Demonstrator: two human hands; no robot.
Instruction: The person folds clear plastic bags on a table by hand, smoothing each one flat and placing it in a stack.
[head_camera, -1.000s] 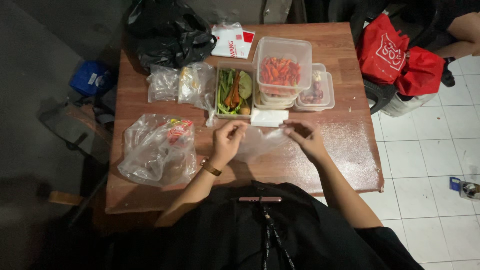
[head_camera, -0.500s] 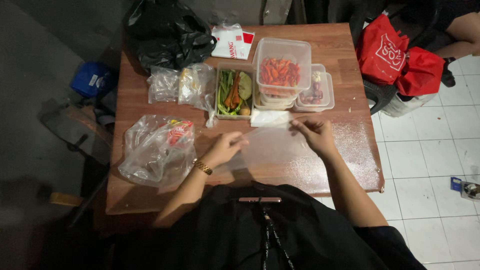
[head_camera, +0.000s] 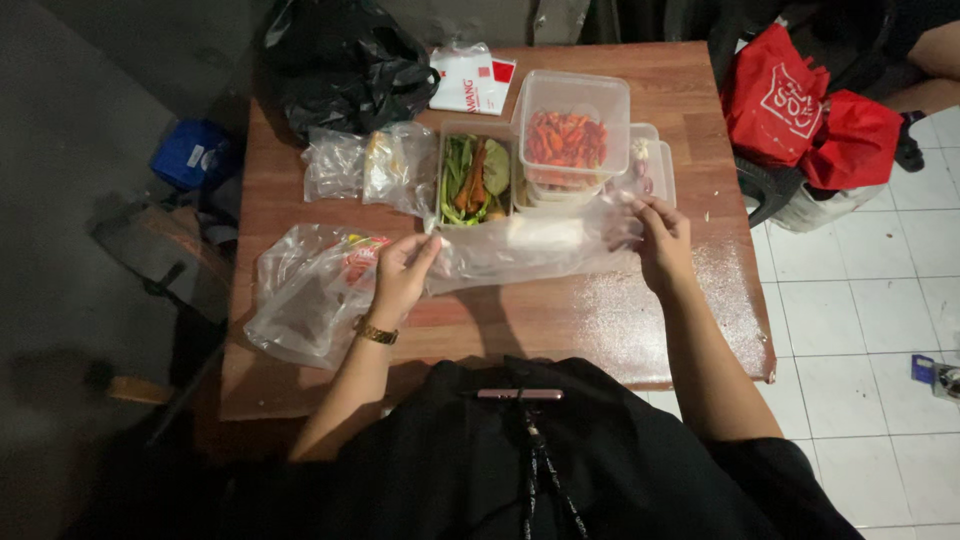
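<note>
hands now spread wider apart, left hand (head_camera: 402, 272) and right hand (head_camera: 660, 238) fingers pinching clear plastic bag (head_camera: 520, 250) taut

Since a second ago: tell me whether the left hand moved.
Yes. The left hand went left, away from the green-vegetable container, stretching the clear plastic bag.

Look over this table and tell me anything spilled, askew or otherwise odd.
A pale, powdery scatter covers the wooden table at its near right part, like spilled grains or dust. The tub of red chillies sits slightly crooked on a stack of tubs. The left hand and right hand hold a clear plastic bag stretched between them; nothing looks damaged.
</note>
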